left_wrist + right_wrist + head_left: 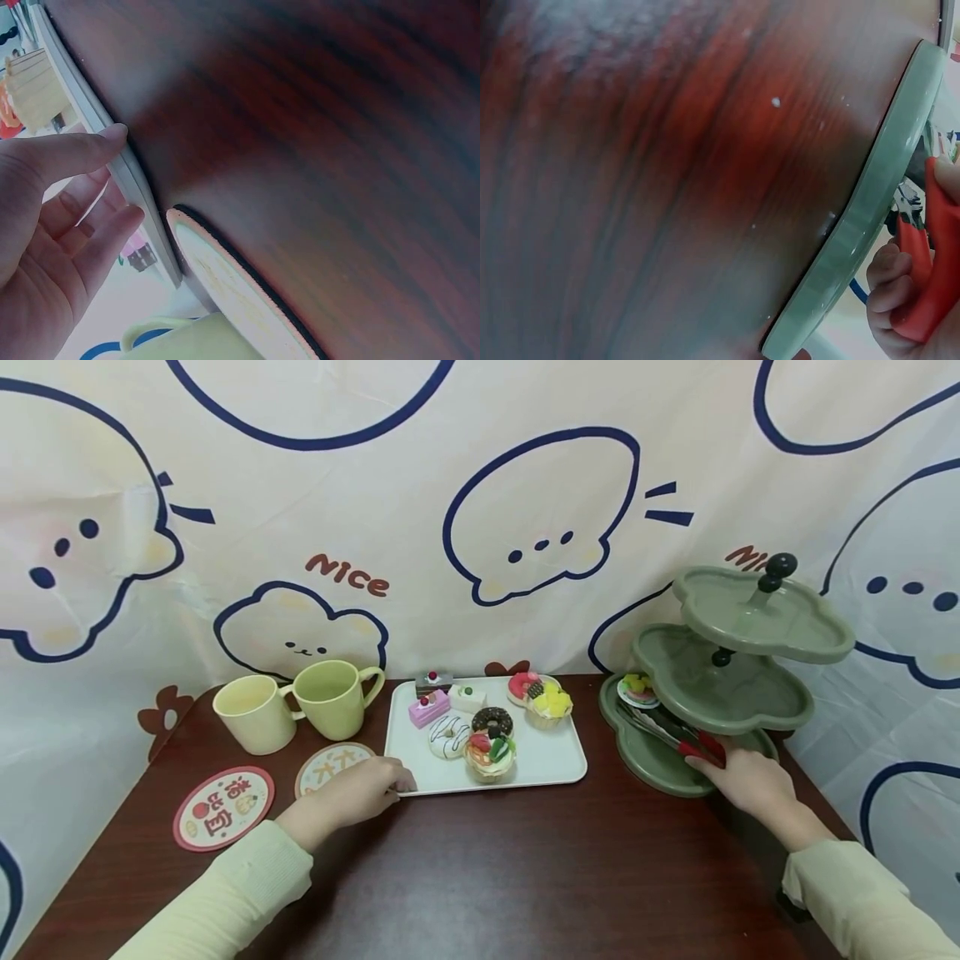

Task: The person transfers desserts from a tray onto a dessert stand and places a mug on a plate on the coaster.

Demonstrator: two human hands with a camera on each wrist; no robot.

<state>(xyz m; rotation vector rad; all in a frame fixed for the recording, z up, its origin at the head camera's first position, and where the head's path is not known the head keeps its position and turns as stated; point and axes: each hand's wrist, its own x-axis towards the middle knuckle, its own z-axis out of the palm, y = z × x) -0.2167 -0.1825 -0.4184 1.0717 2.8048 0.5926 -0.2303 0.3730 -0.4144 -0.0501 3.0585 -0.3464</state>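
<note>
My left hand [367,789] holds the near left corner of a white tray [551,770], fingertips at its rim [150,199]. On the tray are a white-striped donut [448,737], a chocolate donut [492,721], a fruit cupcake [491,757], a yellow-topped cupcake [549,703] and several small cake slices. At the right, my right hand [750,781] grips red-handled tongs [934,277]. Their metal tips reach over the bottom tier of a green three-tier stand [660,768], right at a small fruit-topped cake [638,690]. The middle tier overhangs part of the tongs.
Two mugs, a cream one [257,717] and a green one [330,702], stand at the back left. A red-rimmed coaster [223,808] and a second coaster [333,760] lie before them. The stand's upper tiers [765,614] overhang the right side. A printed cloth [420,527] hangs behind the table.
</note>
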